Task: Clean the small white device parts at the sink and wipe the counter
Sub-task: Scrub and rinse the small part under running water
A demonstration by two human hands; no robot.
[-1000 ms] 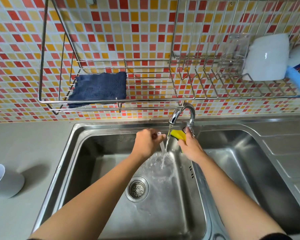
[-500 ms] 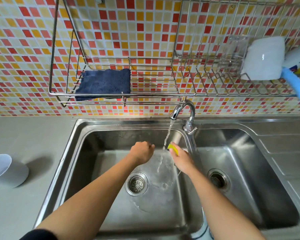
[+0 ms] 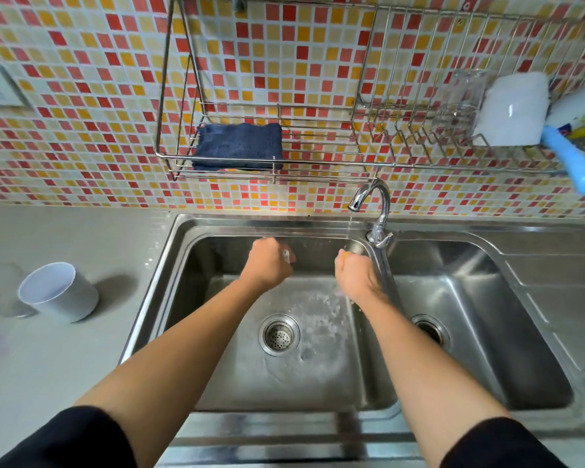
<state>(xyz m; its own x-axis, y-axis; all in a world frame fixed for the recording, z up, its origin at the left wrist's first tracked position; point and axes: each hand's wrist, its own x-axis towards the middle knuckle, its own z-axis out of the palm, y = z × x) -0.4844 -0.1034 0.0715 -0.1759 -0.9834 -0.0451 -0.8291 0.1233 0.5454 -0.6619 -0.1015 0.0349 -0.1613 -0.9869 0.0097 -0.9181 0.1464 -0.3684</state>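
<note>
Over the left sink basin, the left hand has its grip clamped on a small white part, barely showing past the fingers. The right hand, under the faucet, is curled around what seems a yellow sponge. A white cup lies tipped on the table.
</note>
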